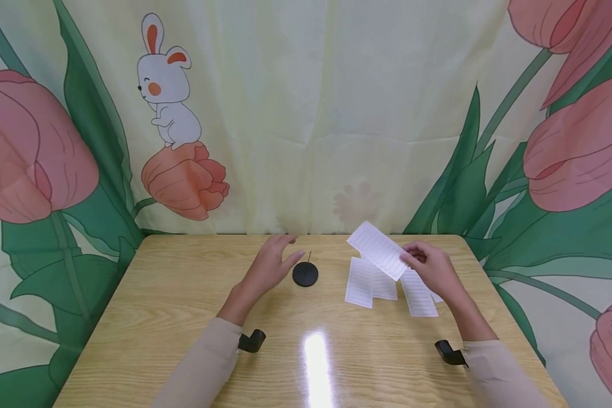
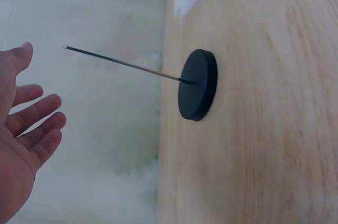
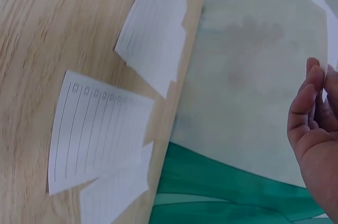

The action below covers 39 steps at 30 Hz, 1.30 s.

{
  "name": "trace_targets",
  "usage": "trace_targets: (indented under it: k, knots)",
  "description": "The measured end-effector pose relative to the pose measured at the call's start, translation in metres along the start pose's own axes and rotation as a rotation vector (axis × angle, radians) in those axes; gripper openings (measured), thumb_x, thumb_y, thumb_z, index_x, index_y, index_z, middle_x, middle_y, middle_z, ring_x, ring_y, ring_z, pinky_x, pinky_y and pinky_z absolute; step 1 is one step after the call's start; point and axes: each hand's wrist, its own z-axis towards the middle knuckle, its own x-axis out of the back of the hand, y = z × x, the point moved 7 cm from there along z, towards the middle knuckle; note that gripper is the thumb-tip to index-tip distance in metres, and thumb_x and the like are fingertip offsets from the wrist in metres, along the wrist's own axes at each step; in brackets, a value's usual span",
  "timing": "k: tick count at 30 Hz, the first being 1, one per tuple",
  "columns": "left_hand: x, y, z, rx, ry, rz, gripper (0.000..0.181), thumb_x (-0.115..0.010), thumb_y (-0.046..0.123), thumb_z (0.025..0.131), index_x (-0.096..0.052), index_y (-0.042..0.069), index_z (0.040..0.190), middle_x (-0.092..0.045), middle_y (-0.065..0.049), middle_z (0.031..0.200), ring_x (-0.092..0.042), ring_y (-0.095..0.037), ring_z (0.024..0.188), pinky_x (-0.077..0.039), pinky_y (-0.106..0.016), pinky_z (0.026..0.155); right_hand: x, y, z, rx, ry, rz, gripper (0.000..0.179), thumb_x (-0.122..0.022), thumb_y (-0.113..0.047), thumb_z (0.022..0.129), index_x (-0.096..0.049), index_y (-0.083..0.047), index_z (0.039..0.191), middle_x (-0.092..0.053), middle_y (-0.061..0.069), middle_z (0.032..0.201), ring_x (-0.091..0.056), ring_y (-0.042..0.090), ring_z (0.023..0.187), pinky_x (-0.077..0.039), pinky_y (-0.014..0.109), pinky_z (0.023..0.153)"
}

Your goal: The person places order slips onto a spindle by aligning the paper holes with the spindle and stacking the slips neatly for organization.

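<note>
My right hand (image 1: pixel 430 266) pinches one lined paper slip (image 1: pixel 377 249) by its right end, raised above the table. In the right wrist view the held slip (image 3: pixel 326 34) stands up from between thumb and fingers. Below it several more lined slips (image 1: pixel 359 283) lie on the wood, some overlapping; one slip (image 3: pixel 97 134) shows a column of small checkboxes. My left hand (image 1: pixel 270 263) hovers with spread fingers and holds nothing. Beside it stands a paper spike with a round black base (image 1: pixel 305 274) and a thin upright metal pin (image 2: pixel 121 63), bare along its length.
The wooden table (image 1: pixel 183 294) ends at a curtain (image 1: pixel 306 113) printed with tulips and a rabbit. A bright light reflection (image 1: pixel 317 368) lies on the near part of the tabletop. Black wrist mounts (image 1: pixel 252 341) stick out at both sleeves.
</note>
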Motion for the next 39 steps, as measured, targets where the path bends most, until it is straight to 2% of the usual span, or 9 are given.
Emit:
trace_targets:
  k: [5,12,26,35,39]
  knots:
    - [0.001,0.012,0.005,-0.031,-0.014,-0.059,0.044,-0.067,0.030,0.102,-0.063,0.004,0.137,-0.069,-0.014,0.125,-0.062,-0.030,0.120,-0.052,-0.049,0.102,-0.008,-0.010,0.001,0.028,-0.002,0.036,0.020,-0.068,-0.009,0.100,-0.068,0.003,0.116,-0.072,0.018,0.102,-0.069,0.033,0.089,-0.053,0.014,0.071]
    - [0.000,0.027,0.013,-0.048,-0.010,-0.167,0.033,-0.068,0.021,0.101,-0.069,0.003,0.129,-0.073,-0.009,0.111,-0.067,-0.025,0.105,-0.056,-0.044,0.093,-0.019,-0.022,0.002,0.058,-0.012,0.072,0.017,-0.069,-0.010,0.099,-0.070,0.001,0.113,-0.073,0.014,0.099,-0.069,0.022,0.086,-0.055,0.018,0.071]
    - [-0.007,0.036,0.025,0.036,-0.007,-0.284,0.022,-0.069,0.018,0.101,-0.074,0.003,0.116,-0.073,-0.006,0.097,-0.067,-0.019,0.088,-0.058,-0.034,0.081,-0.043,-0.036,0.002,0.049,-0.063,0.158,0.018,-0.069,-0.013,0.100,-0.070,0.000,0.113,-0.072,0.013,0.096,-0.068,0.027,0.082,-0.055,0.023,0.069]
    - [-0.010,0.031,0.028,0.104,-0.015,-0.339,0.012,-0.070,0.015,0.099,-0.076,0.006,0.105,-0.074,-0.006,0.095,-0.065,-0.017,0.083,-0.052,-0.027,0.067,-0.055,-0.042,0.004,0.027,-0.088,0.188,0.018,-0.069,-0.012,0.099,-0.070,-0.001,0.114,-0.072,0.013,0.097,-0.068,0.029,0.083,-0.055,0.022,0.070]
    - [-0.011,0.027,0.029,0.127,-0.009,-0.361,0.010,-0.071,0.012,0.098,-0.076,0.005,0.102,-0.074,-0.007,0.094,-0.063,-0.016,0.079,-0.050,-0.025,0.065,-0.058,-0.046,0.004,0.028,-0.089,0.192,0.018,-0.070,-0.012,0.099,-0.070,-0.001,0.113,-0.073,0.013,0.096,-0.068,0.024,0.081,-0.055,0.023,0.069]
